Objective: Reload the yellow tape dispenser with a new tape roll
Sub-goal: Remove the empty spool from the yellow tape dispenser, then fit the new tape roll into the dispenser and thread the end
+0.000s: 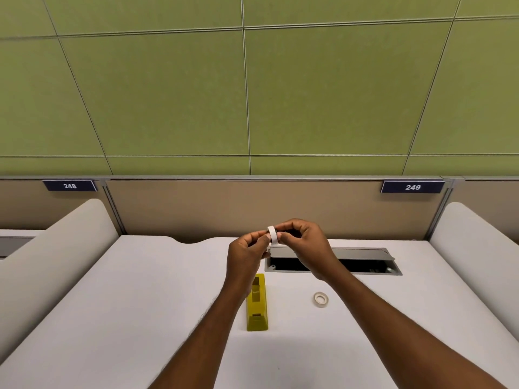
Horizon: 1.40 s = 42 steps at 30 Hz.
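The yellow tape dispenser lies lengthwise on the white desk, its tape bay showing no roll. Both hands are raised above and behind it. My left hand pinches a white ring from the left. My right hand grips a dark piece pressed against the ring's right side; most of it is hidden by the fingers. A second tape roll, pale and translucent, lies flat on the desk to the right of the dispenser.
An open cable hatch with a raised grey lid sits in the desk behind the hands. Tan partition panels with number plates 248 and 249 stand at the back. Curved white dividers flank both sides.
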### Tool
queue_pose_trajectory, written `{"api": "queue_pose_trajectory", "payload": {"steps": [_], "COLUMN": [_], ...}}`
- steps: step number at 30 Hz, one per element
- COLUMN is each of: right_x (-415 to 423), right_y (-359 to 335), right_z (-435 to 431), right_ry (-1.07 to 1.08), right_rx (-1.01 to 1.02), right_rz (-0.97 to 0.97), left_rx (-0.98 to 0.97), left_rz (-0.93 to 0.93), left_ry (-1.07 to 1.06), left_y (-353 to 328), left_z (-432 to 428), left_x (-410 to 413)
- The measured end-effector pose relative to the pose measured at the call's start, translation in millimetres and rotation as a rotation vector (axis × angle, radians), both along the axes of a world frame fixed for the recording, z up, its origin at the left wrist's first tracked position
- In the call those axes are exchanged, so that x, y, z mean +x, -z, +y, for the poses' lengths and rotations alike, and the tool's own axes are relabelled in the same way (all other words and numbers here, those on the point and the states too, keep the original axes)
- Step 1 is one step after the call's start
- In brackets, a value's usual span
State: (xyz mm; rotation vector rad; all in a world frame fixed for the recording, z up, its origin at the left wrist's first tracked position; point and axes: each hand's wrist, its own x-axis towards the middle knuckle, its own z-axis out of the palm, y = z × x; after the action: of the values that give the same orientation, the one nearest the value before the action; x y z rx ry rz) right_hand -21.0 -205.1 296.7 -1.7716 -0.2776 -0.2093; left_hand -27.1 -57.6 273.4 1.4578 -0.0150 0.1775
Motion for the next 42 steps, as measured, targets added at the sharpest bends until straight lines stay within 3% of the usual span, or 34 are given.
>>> {"api": "queue_pose_trajectory", "payload": {"steps": [5, 11, 14, 18, 20, 23, 27, 33, 39, 42], "right_x": [4, 10, 20, 42, 53, 60, 53, 53, 56, 55], "right_y": [-3, -5, 1, 23, 52, 118, 206, 260, 261, 254], "right_z": [1, -4, -9, -41, -70, -118, -164, -170, -166, -160], "right_ry": [-0.027, -0.175, -0.125, 0.058, 0.233, 0.475, 0.500, 0.449, 0.436, 0.451], "right_rx": [0.037, 0.236, 0.243, 0.403, 0.198, -0.334, -0.739, -0.863, -0.904, -0.981], "right_rz": [0.058, 0.137, 0.144, 0.213, 0.232, 0.322, 0.446, 0.448, 0.465, 0.370], "left_rx": [-0.006, -0.011, -0.007, -0.009, -0.017, -0.029, -0.044, -0.045, -0.064, -0.075], "left_rz": [0.003, -0.019, -0.001, 0.053, 0.084, 0.148, 0.208, 0.238, 0.256, 0.263], "left_ry": [0.019, 0.045, 0.034, 0.003, 0.003, 0.005, 0.004, -0.002, 0.007, 0.011], "left_y": [-3, -9, -7, 8, 22, 49, 85, 120, 131, 130], "left_z": [-1, -3, -6, -10, -11, -16, -19, -25, -26, -26], "left_x": [2, 10, 16, 25, 28, 35, 47, 58, 59, 58]}}
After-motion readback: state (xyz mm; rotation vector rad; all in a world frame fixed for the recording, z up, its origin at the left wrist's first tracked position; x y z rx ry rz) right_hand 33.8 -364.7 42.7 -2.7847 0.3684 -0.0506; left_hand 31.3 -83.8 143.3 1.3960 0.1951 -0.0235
